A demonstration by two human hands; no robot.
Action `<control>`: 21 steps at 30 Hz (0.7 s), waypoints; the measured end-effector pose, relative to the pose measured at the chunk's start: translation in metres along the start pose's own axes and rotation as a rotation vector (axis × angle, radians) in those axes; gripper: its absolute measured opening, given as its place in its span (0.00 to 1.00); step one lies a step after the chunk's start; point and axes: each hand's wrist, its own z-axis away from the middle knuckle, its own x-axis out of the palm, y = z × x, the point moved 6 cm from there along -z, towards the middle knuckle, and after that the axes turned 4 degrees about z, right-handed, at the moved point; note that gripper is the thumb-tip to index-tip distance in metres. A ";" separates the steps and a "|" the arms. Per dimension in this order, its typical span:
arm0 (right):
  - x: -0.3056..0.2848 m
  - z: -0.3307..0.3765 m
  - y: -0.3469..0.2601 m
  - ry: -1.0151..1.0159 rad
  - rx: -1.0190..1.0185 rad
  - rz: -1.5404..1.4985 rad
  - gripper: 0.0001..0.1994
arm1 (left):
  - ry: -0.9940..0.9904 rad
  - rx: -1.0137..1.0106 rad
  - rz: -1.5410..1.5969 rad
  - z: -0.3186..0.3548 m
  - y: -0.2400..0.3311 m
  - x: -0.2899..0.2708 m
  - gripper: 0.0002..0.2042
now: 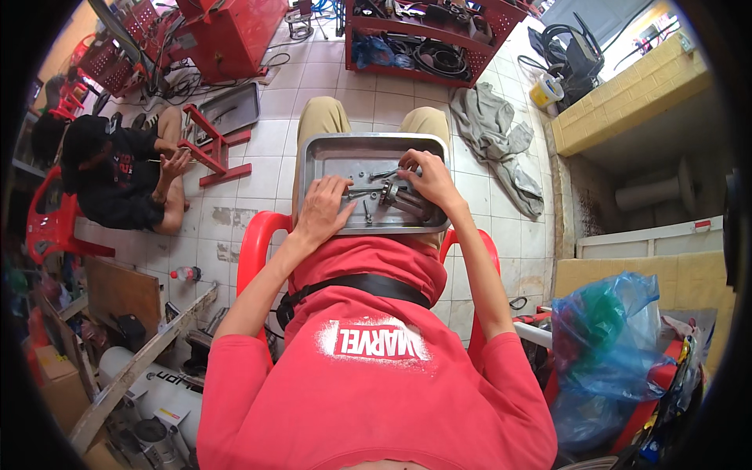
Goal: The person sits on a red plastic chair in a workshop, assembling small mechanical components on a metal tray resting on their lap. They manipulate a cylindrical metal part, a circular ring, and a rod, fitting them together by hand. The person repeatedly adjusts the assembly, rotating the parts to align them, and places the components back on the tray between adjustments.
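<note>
- Metal part (410, 204): lies in the tray (376, 138) on the lap (323, 117); likely weighty, stiff, perhaps oily; its rounded body looks the surest hold.
- Left hand (321, 207) half spread, right hand (428, 180) curled beside the part; cannot tell whether either grips.
- Raised rim all round; open room upper left.

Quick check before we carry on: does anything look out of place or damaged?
A grey cloth lies crumpled on the pale floor tiles right of the metal tray, perhaps dropped. To the left, dark patches mark some tiles; wear or dirt, I can't tell.
</note>
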 end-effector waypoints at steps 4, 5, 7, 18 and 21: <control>-0.004 0.000 0.004 -0.008 0.079 -0.170 0.08 | -0.008 -0.024 0.021 -0.001 0.000 -0.001 0.22; -0.005 0.000 0.005 -0.017 0.111 -0.204 0.07 | -0.012 -0.015 0.020 -0.002 0.001 -0.002 0.22; -0.003 0.000 0.006 -0.023 0.078 -0.206 0.07 | -0.019 0.001 0.022 -0.004 0.004 -0.005 0.22; -0.017 0.004 -0.033 -0.358 -0.044 -0.148 0.16 | -0.160 0.106 0.059 -0.004 0.009 0.008 0.11; -0.018 0.009 -0.045 -0.409 -0.029 -0.015 0.20 | -0.173 0.059 0.056 -0.003 0.004 0.010 0.10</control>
